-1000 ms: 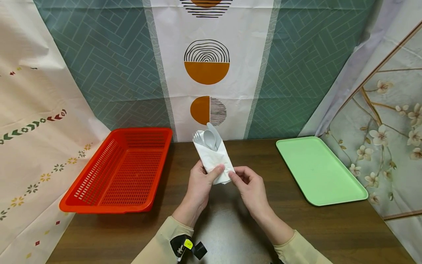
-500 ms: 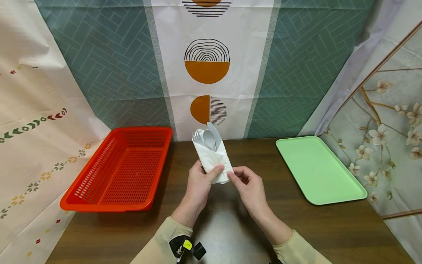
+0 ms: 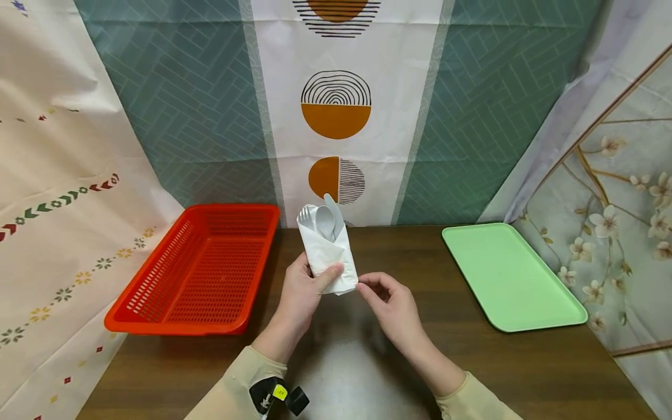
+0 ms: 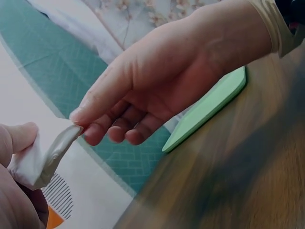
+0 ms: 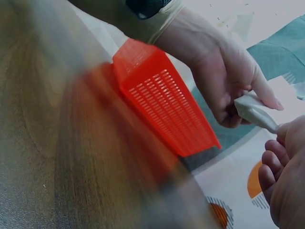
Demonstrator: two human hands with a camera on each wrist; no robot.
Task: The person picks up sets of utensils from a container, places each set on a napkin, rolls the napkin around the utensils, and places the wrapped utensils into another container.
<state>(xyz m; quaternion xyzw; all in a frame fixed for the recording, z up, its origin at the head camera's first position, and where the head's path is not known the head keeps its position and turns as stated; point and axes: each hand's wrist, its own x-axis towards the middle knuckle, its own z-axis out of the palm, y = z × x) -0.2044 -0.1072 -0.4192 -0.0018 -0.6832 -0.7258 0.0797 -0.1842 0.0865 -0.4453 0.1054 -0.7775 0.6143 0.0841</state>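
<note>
A folded white napkin [image 3: 328, 252] stands tilted over the table, with a grey plastic fork [image 3: 305, 217], spoon [image 3: 325, 221] and knife [image 3: 335, 214] poking out of its top pocket. My left hand [image 3: 304, 287] grips its lower part, thumb across the front; the other fingers are behind it. At the lower right corner, my right hand [image 3: 392, 306] pinches the napkin between thumb and index finger. The left wrist view shows those fingertips right at the corner, the right hand's [image 4: 143, 86] other fingers loosely curled. In the right wrist view the napkin's lower edge [image 5: 257, 113] looks thick and layered.
A red slotted plastic basket [image 3: 252, 274] sits on the left of the dark wooden table [image 3: 336, 379]. A light green tray [image 3: 514, 274] lies on the right. Patterned cloths [image 3: 472, 105] hang behind and at both sides.
The wrapped cutlery and my left hand have shifted a little left. My right fingertips have slid down to the napkin's lower right corner. The head view has tilted slightly.
</note>
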